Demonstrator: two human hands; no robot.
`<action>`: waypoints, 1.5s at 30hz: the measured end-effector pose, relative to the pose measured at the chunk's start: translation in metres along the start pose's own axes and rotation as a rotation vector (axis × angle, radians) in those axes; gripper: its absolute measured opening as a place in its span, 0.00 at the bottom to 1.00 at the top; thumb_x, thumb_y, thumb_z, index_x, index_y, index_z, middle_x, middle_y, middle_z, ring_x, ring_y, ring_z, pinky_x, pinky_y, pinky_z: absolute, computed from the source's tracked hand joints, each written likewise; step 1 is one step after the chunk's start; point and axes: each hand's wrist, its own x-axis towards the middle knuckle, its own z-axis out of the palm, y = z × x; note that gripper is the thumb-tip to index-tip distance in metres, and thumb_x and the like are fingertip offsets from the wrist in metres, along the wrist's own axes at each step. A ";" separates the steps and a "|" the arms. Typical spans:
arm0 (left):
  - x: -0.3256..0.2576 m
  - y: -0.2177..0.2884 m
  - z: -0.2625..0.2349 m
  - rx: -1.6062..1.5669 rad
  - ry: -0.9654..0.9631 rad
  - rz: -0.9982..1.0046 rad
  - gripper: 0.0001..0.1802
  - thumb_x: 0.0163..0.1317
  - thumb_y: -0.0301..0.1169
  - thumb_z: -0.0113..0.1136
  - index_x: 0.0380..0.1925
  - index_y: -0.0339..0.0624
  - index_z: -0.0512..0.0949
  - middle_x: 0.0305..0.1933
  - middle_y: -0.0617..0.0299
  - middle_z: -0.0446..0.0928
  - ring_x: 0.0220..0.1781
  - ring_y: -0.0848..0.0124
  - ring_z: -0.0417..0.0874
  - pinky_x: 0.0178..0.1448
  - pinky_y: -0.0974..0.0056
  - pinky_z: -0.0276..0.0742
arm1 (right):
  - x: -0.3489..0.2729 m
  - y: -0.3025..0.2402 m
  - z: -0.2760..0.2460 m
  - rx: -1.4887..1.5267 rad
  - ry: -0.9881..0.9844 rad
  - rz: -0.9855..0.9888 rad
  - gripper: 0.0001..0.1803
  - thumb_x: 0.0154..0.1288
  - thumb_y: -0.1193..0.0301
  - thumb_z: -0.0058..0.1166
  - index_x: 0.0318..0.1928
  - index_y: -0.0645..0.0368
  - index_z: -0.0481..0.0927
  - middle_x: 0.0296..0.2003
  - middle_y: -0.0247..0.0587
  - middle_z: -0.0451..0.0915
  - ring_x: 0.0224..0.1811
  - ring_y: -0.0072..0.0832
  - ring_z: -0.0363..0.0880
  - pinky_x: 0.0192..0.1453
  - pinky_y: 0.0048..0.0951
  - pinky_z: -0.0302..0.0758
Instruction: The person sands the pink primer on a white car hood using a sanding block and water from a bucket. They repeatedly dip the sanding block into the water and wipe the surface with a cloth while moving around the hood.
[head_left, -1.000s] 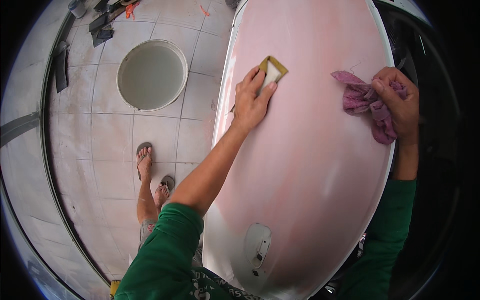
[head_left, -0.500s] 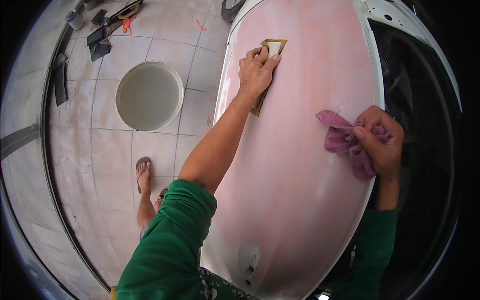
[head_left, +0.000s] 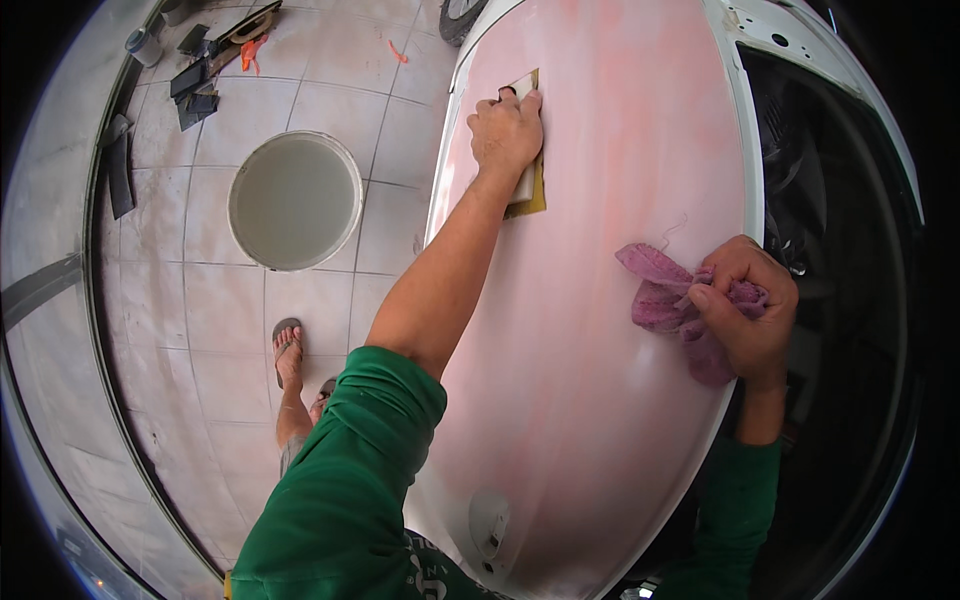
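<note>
the left hand [head_left: 507,128] lay flat on a sanding block [head_left: 527,170], fingers together & pressed down on it, near the far left edge of the pinkish car panel [head_left: 600,350]. the block had a yellow-brown sheet showing below the palm and a pale corner above the knuckles. the left arm, in a green sleeve [head_left: 350,480], stretched up across the panel. the right hand [head_left: 745,310] sat at the panel's right edge, fingers clamped on a bunched pink rag [head_left: 660,295]; part of the rag spread onto the panel surface. the two hands were well apart. on the tiled floor [head_left: 220,320] to the left stood a round white bucket [head_left: 295,200] w/ cloudy water, and below it a foot in a sandal [head_left: 287,350]. dark tools & scraps [head_left: 205,70] lay at the floor's far edge. right of the panel was a dark engine bay [head_left: 830,250].
</note>
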 end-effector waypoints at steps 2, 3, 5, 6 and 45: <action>-0.025 -0.008 0.016 -0.070 -0.017 -0.001 0.35 0.80 0.55 0.48 0.69 0.35 0.77 0.70 0.33 0.73 0.68 0.34 0.72 0.71 0.40 0.72 | -0.005 0.005 -0.002 0.000 -0.011 0.043 0.13 0.55 0.81 0.73 0.26 0.61 0.77 0.27 0.35 0.78 0.33 0.24 0.77 0.42 0.28 0.73; -0.044 -0.009 0.019 -0.105 -0.020 0.002 0.35 0.80 0.55 0.49 0.69 0.35 0.76 0.70 0.32 0.73 0.68 0.34 0.72 0.72 0.39 0.72 | -0.005 0.006 -0.004 0.000 -0.014 0.060 0.13 0.56 0.81 0.73 0.26 0.61 0.77 0.27 0.34 0.78 0.33 0.24 0.77 0.41 0.28 0.73; -0.173 -0.012 0.045 -0.183 0.001 0.065 0.35 0.80 0.52 0.52 0.71 0.32 0.75 0.70 0.29 0.72 0.66 0.35 0.72 0.71 0.41 0.70 | -0.024 0.014 -0.025 -0.043 -0.015 0.101 0.13 0.58 0.80 0.73 0.27 0.61 0.78 0.27 0.35 0.79 0.33 0.23 0.76 0.41 0.28 0.73; -0.233 -0.020 0.038 -0.193 -0.027 0.088 0.34 0.80 0.50 0.53 0.71 0.31 0.75 0.71 0.29 0.70 0.65 0.36 0.71 0.72 0.42 0.69 | -0.026 0.012 -0.030 -0.051 -0.011 0.119 0.13 0.58 0.79 0.73 0.27 0.61 0.78 0.27 0.35 0.79 0.32 0.23 0.76 0.41 0.28 0.73; -0.243 0.013 0.006 -0.296 -0.004 0.195 0.31 0.72 0.43 0.68 0.66 0.30 0.79 0.72 0.39 0.71 0.66 0.46 0.73 0.69 0.47 0.74 | -0.026 0.010 -0.028 -0.127 -0.043 0.119 0.11 0.55 0.79 0.71 0.27 0.61 0.77 0.32 0.41 0.81 0.37 0.28 0.78 0.45 0.28 0.73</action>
